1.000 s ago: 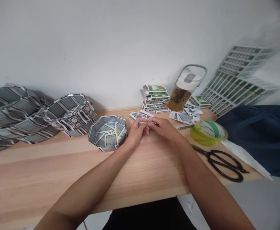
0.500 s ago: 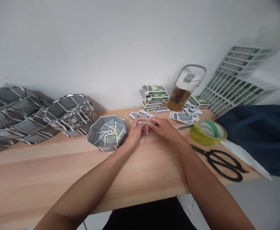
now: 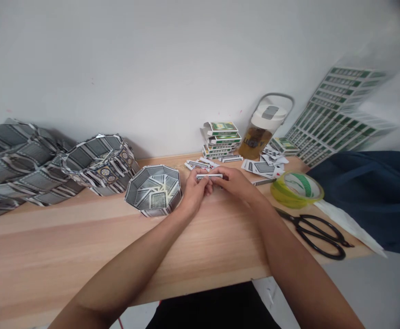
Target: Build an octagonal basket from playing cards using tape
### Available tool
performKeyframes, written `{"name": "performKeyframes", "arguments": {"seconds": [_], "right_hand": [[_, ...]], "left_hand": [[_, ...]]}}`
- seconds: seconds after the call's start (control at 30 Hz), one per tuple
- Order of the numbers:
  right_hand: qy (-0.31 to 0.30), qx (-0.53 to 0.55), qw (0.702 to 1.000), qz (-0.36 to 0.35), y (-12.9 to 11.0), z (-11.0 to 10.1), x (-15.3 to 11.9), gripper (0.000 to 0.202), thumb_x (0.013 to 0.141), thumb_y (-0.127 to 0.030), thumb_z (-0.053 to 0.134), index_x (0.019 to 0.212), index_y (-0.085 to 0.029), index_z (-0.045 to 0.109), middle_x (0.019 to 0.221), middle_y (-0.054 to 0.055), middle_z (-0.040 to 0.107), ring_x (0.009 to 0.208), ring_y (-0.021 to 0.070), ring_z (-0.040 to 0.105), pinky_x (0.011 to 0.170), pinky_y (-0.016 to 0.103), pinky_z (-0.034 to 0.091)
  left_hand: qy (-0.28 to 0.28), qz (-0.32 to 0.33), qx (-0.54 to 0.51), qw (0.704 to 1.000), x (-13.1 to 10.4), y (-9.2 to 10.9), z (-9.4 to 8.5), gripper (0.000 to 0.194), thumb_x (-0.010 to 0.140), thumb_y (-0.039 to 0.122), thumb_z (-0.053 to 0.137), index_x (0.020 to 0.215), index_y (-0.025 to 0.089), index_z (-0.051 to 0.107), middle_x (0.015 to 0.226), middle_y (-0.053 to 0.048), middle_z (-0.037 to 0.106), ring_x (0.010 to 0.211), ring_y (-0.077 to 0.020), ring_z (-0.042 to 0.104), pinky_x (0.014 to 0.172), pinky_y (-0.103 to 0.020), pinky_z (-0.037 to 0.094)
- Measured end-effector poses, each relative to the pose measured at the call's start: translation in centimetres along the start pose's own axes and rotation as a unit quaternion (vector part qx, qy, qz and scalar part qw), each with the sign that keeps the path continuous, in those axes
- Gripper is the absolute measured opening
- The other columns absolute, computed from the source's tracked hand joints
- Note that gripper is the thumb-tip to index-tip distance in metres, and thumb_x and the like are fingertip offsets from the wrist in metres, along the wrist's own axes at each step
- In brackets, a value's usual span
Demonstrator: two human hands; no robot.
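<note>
A small folded playing card (image 3: pixel 209 176) is held level between my two hands above the wooden table (image 3: pixel 200 242). My left hand (image 3: pixel 195 186) grips its left end, thumb in front. On its right end are the closed fingers of my right hand (image 3: pixel 232 182). Just behind my hands lie several folded cards (image 3: pixel 200 163). Left of my left hand sits an eight-sided bowl (image 3: pixel 153 189) made of folded cards, with cards overlapping on its bottom.
Card-built rings (image 3: pixel 100 164) stand at the left. Stacked card boxes (image 3: pixel 221 137), a bottle (image 3: pixel 258 130) and loose cards (image 3: pixel 263 167) are at the back. Yellow tape (image 3: pixel 296 189), black scissors (image 3: pixel 321 233) and dark blue cloth (image 3: pixel 367 196) lie to the right.
The card between my hands has tilted so that a wider white-and-patterned face shows. My fingers have shifted slightly around it.
</note>
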State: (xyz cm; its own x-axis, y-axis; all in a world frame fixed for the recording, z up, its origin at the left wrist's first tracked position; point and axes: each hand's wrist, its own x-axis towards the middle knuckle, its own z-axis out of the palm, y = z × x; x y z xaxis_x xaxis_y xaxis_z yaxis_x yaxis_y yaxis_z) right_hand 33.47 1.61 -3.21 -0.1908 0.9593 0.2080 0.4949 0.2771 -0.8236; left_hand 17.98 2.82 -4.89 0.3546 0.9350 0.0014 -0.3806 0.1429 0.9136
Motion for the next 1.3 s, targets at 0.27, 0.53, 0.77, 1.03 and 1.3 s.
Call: {"name": "performKeyframes", "arguments": {"seconds": [0.27, 0.53, 0.77, 1.03, 1.3], "right_hand": [[0.0, 0.017, 1.0, -0.01, 0.2, 0.0, 0.1, 0.016, 0.083, -0.029, 0.056, 0.09, -0.02, 0.068, 0.083, 0.0, 0.067, 0.074, 0.0155, 0.057, 0.068, 0.026, 0.042], [0.016, -0.026, 0.999, -0.017, -0.1, -0.1, 0.0, 0.017, 0.084, -0.029, 0.056, 0.092, -0.021, 0.068, 0.083, 0.0, 0.067, 0.073, 0.0153, 0.055, 0.067, 0.026, 0.039], [0.006, 0.004, 1.0, -0.002, -0.4, 0.0, -0.1, 0.024, 0.089, -0.039, 0.049, 0.083, -0.02, 0.063, 0.075, -0.001, 0.064, 0.068, 0.0146, 0.057, 0.065, 0.026, 0.042], [0.016, -0.022, 1.0, 0.014, 0.6, 0.1, 0.1, 0.028, 0.089, -0.041, 0.049, 0.077, -0.02, 0.062, 0.068, -0.001, 0.063, 0.064, 0.0147, 0.057, 0.062, 0.026, 0.042], [0.02, -0.025, 0.999, 0.015, 0.8, 0.1, 0.0, 0.023, 0.089, -0.037, 0.05, 0.081, -0.021, 0.064, 0.067, -0.001, 0.063, 0.062, 0.0143, 0.056, 0.06, 0.026, 0.042]], "left_hand": [[-0.004, -0.006, -0.006, 1.0, -0.1, 0.4, 0.1, 0.014, 0.081, 0.027, 0.058, 0.088, 0.02, 0.048, 0.058, 0.005, 0.058, 0.043, -0.0077, 0.051, 0.043, -0.018, 0.033], [0.002, -0.027, -0.017, 0.999, -0.2, 0.7, 0.2, 0.015, 0.082, 0.031, 0.057, 0.089, 0.02, 0.048, 0.058, 0.004, 0.058, 0.045, -0.0091, 0.053, 0.045, -0.019, 0.036], [0.013, -0.028, -0.021, 0.999, -0.1, 0.8, 0.4, 0.014, 0.077, 0.021, 0.052, 0.09, 0.021, 0.046, 0.057, 0.005, 0.058, 0.044, -0.0097, 0.053, 0.046, -0.019, 0.036], [0.019, -0.023, -0.015, 0.999, -0.1, 0.4, 0.3, 0.028, 0.07, 0.013, 0.052, 0.096, 0.021, 0.047, 0.055, 0.006, 0.058, 0.046, -0.0098, 0.054, 0.048, -0.019, 0.037], [0.005, -0.015, -0.007, 1.0, 0.1, 0.1, 0.1, 0.022, 0.073, 0.014, 0.056, 0.093, 0.02, 0.049, 0.058, 0.005, 0.06, 0.046, -0.0077, 0.052, 0.048, -0.017, 0.037]]}}
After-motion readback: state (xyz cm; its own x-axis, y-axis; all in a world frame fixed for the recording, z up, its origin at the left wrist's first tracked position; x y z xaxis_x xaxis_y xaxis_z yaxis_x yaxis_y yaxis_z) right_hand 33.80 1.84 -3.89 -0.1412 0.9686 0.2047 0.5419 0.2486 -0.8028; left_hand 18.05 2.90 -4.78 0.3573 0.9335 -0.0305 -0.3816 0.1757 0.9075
